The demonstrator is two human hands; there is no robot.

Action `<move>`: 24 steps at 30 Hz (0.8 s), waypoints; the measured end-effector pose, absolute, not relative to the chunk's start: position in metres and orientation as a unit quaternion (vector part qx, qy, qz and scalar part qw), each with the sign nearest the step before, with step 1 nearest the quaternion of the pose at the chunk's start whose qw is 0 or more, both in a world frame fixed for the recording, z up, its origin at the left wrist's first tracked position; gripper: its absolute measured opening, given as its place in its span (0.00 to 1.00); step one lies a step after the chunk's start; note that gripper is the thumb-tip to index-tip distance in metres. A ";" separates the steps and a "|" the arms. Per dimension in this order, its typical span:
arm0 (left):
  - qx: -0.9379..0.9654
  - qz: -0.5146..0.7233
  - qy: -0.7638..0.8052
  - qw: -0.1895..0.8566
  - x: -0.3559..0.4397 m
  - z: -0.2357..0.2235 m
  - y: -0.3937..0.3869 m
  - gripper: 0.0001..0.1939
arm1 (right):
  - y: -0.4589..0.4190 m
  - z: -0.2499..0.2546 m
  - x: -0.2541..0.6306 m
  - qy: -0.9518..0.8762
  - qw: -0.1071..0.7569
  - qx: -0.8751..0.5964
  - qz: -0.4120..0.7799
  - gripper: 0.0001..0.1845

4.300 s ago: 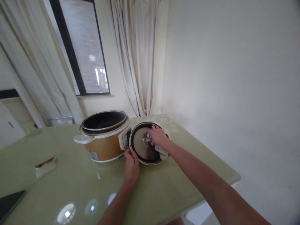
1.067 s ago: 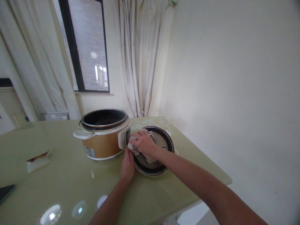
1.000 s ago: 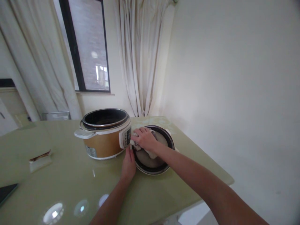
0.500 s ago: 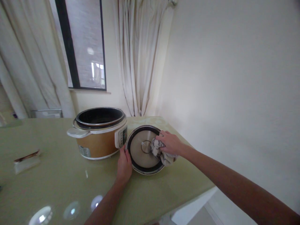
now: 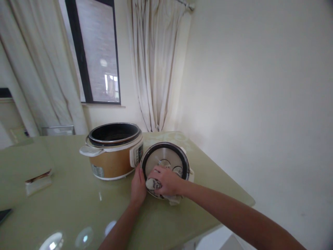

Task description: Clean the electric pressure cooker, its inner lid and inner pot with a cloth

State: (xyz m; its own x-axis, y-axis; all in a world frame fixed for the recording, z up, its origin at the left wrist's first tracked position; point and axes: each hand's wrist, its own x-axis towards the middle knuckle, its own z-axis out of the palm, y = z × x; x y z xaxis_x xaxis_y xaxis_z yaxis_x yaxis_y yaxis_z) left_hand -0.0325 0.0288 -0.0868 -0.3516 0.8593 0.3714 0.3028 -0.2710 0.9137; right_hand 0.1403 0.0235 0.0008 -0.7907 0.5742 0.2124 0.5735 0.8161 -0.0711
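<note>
A round cooker lid point(image 5: 171, 154) with a metal inner face and a dark rim is tilted toward me on the table. My left hand point(image 5: 138, 186) grips its left edge, with the fingers partly hidden behind it. Bunched in my right hand point(image 5: 166, 178) is a patterned cloth point(image 5: 154, 184), pressed on the lower left of the lid's inner face. Just left of the lid stands the electric cooker point(image 5: 111, 161), with a gold body, white base and handle. Its dark inner pot point(image 5: 116, 132) is uncovered at the top.
The glossy green table point(image 5: 70, 205) has its right edge beside a white wall point(image 5: 255, 86). A small clear packet point(image 5: 39, 182) lies to the left, and a dark object point(image 5: 4, 214) sits at the left frame edge. Curtains point(image 5: 156, 66) hang behind.
My right hand has moved the cloth from the right side of the lid across to its lower left. The left hand keeps its hold, and the view has shifted slightly.
</note>
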 end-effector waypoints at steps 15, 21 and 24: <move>0.538 0.595 0.563 0.199 -0.035 -0.095 0.036 0.27 | 0.095 0.059 0.145 -0.861 0.088 -0.440 -0.238 0.15; 0.533 0.598 0.563 0.202 -0.031 -0.092 0.034 0.27 | 0.078 0.053 0.178 -0.816 0.048 -0.546 -0.184 0.22; 0.534 0.598 0.561 0.206 -0.030 -0.089 0.033 0.27 | 0.064 0.047 0.178 -0.846 -0.001 -0.512 -0.150 0.22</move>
State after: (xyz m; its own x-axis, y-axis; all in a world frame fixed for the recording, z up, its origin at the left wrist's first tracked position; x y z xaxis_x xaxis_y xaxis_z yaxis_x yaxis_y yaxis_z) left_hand -0.0303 0.0332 -0.0893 -0.3446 0.8452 0.4086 0.3534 -0.2865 0.8905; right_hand 0.1782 0.0641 0.0471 -0.4766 0.8661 0.1510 0.8653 0.4319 0.2543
